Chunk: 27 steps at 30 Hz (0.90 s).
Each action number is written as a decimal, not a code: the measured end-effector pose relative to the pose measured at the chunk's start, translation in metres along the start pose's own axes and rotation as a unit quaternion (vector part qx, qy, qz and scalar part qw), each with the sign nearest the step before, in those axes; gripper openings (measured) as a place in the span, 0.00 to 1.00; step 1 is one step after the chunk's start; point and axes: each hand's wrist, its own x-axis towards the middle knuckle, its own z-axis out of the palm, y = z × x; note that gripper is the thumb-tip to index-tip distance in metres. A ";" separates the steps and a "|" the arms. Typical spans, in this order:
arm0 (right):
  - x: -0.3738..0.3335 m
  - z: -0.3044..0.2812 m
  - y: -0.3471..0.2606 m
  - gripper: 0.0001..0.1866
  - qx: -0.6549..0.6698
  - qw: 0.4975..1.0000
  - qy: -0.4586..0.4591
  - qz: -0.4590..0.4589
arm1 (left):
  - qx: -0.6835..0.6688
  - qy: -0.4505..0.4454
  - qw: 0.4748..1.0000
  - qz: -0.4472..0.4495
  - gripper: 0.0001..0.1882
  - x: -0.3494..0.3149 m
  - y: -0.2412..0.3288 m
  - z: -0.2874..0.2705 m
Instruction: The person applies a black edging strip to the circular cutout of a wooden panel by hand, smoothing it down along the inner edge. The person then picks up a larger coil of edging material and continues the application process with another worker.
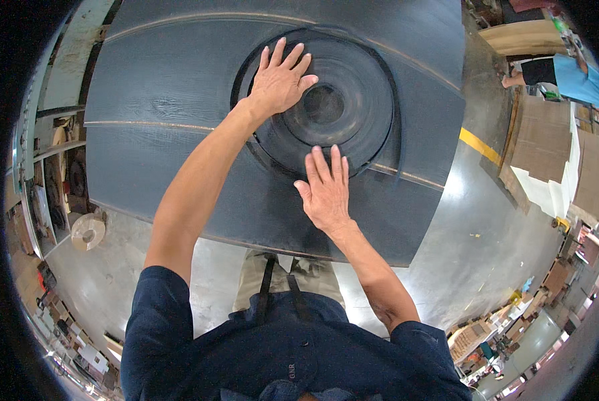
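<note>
A large dark round disc (363, 100) with concentric rings and a dark round centre lies on the dark grey tabletop (152, 160). My left hand (279, 79) rests flat on the disc's upper left part, fingers spread and pointing away from me. Toward the near edge of the disc, my right hand (327, 190) lies palm down, its fingertips on the rim and its fingers slightly apart. Neither hand grips anything. The palms are hidden from above.
Pale seams cross the tabletop. Shelving (62, 150) with stored parts stands at the left, near a pale ring-shaped roll (88, 232) on the floor. At the right are a yellow floor line (480, 146), cardboard sheets (543, 144) and a person in a blue top (576, 80).
</note>
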 end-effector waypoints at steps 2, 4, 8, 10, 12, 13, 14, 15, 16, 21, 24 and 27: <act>0.017 -0.017 0.016 0.31 -0.026 0.999 -0.019 0.029 | 0.003 -0.012 1.000 -0.016 0.31 -0.006 0.005 -0.009; 0.031 -0.031 0.056 0.31 -0.097 0.990 0.074 0.065 | -0.016 -0.014 0.999 -0.042 0.31 -0.047 0.024 -0.033; 0.036 -0.031 0.085 0.32 -0.139 0.987 0.055 0.063 | -0.012 -0.063 0.995 -0.081 0.30 -0.103 0.041 -0.035; 0.028 -0.029 0.076 0.32 -0.143 0.987 0.039 0.064 | -0.005 -0.046 0.996 -0.070 0.30 -0.095 0.039 -0.027; 0.020 -0.029 0.035 0.33 -0.150 0.986 0.008 0.079 | 0.003 -0.005 0.998 -0.055 0.30 -0.061 0.018 -0.018; 0.014 -0.023 0.020 0.32 -0.121 0.990 -0.005 0.069 | -0.001 0.004 0.999 -0.037 0.30 -0.041 0.010 -0.012; 0.009 -0.015 0.004 0.32 -0.090 0.994 -0.018 0.058 | -0.004 0.012 1.000 -0.021 0.29 -0.024 0.003 -0.007; 0.006 -0.004 -0.008 0.33 -0.051 0.998 -0.012 0.023 | 0.002 0.025 1.000 -0.001 0.29 -0.009 -0.001 -0.001; 0.008 0.001 -0.015 0.33 -0.011 1.000 -0.004 -0.008 | -0.003 0.029 1.000 0.002 0.28 -0.005 0.002 -0.003; 0.041 -0.032 0.054 0.32 -0.117 0.987 0.062 0.093 | -0.041 -0.013 0.997 -0.063 0.29 -0.073 0.036 -0.048; 0.033 -0.028 0.085 0.33 -0.152 0.983 0.062 0.078 | -0.020 -0.104 0.991 -0.083 0.33 -0.125 0.050 -0.036; 0.022 -0.025 0.068 0.34 -0.167 0.981 0.037 0.087 | -0.017 -0.041 0.996 -0.073 0.34 -0.092 0.039 -0.027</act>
